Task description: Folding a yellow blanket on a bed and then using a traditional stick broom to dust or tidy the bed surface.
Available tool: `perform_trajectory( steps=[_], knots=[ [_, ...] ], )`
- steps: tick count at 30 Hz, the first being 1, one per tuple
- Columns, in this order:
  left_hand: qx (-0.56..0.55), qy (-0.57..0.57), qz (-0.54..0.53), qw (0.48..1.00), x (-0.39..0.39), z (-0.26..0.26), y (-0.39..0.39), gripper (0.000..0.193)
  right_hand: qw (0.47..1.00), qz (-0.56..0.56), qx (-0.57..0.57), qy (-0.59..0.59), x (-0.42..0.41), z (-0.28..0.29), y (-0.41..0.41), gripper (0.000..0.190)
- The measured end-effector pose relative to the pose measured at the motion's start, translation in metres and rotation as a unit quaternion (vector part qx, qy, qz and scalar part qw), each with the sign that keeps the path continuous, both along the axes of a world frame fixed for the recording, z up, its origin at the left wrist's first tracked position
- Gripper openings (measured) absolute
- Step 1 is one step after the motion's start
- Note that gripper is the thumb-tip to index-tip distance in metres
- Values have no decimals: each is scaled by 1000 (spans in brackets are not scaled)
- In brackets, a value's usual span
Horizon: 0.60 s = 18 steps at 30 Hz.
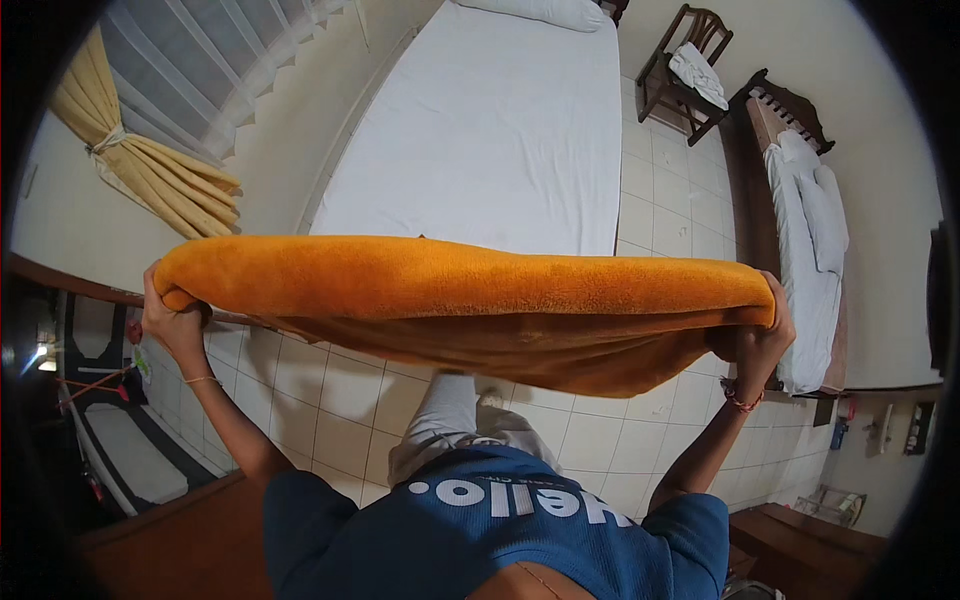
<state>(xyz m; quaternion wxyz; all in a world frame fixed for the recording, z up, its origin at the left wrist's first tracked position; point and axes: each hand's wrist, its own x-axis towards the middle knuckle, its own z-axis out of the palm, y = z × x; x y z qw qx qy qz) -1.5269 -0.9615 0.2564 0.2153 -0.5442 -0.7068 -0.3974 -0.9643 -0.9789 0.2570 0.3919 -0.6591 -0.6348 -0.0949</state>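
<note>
An orange plush blanket (465,281) is stretched wide in front of me, its top edge rolled or folded over and the rest sagging below. My left hand (172,315) grips the blanket's left end, fingers partly hidden by the cloth. At the opposite end my right hand (765,330) is closed around the fabric. Beyond the blanket lies a bed with a white sheet (495,142), its near end covered from view by the blanket. A white pillow (540,9) rests at the bed's far end.
A wooden chair (686,82) holding a white cloth (697,71) stands right of the bed. Farther right is a second bed (806,300) with white pillows (821,210). A tied yellow curtain (150,165) hangs at the left. Pale tiles (600,446) cover the floor.
</note>
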Motion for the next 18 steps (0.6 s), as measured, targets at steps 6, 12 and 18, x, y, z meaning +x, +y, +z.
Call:
perform_trajectory(
  steps=[6,12,18],
  knots=[
    [-108,-19,-82,991,-44,-11,99,26,985,59,-156,53,-28,3,49,26],
    [-308,72,-295,901,-89,-71,323,28,937,121,-326,8,9,-79,224,26],
    [-512,61,-61,855,-134,-288,443,74,954,-76,-280,-73,9,-262,331,38]
  ],
)
